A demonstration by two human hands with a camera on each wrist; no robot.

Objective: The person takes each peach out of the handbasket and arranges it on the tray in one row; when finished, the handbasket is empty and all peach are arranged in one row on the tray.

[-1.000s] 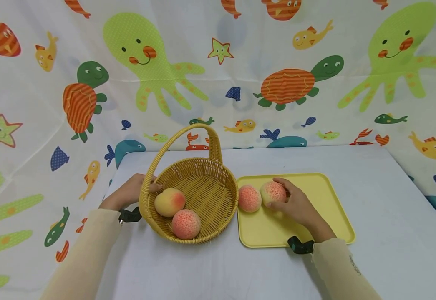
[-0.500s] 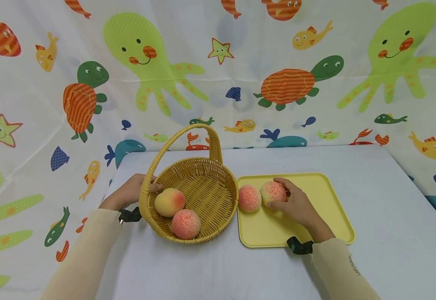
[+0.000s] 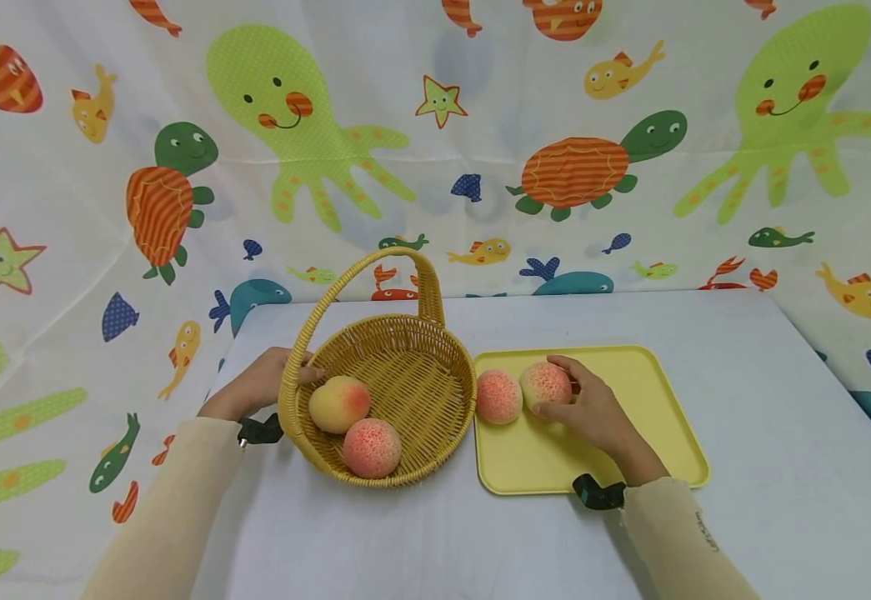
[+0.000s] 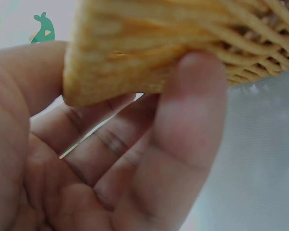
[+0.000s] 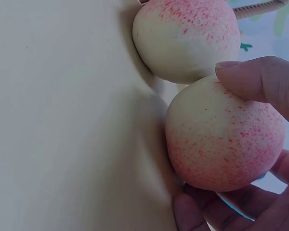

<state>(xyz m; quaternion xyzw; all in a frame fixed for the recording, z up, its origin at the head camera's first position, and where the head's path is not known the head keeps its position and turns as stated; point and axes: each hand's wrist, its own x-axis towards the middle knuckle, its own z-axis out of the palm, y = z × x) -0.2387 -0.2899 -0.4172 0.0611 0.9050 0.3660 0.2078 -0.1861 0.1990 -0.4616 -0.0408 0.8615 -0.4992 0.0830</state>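
Nothing has moved since a second ago. My right hand (image 3: 593,408) still cups the peach (image 3: 546,384) on the tray (image 3: 675,417), right of the basket (image 3: 405,392), fingers curled round it. It looks light and smooth: grip its sides. Left hand (image 3: 258,385) pinches the basket's rim.

No visible change, right hand (image 3: 593,408) on its peach (image 3: 546,383) (tray side), grip as before.

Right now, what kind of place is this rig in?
Probably a staged tabletop recording booth, not a real kitchen: a sea-animal cartoon cloth hangs behind and beside a plain white table, which bears only a wicker basket, a yellow tray and peaches.
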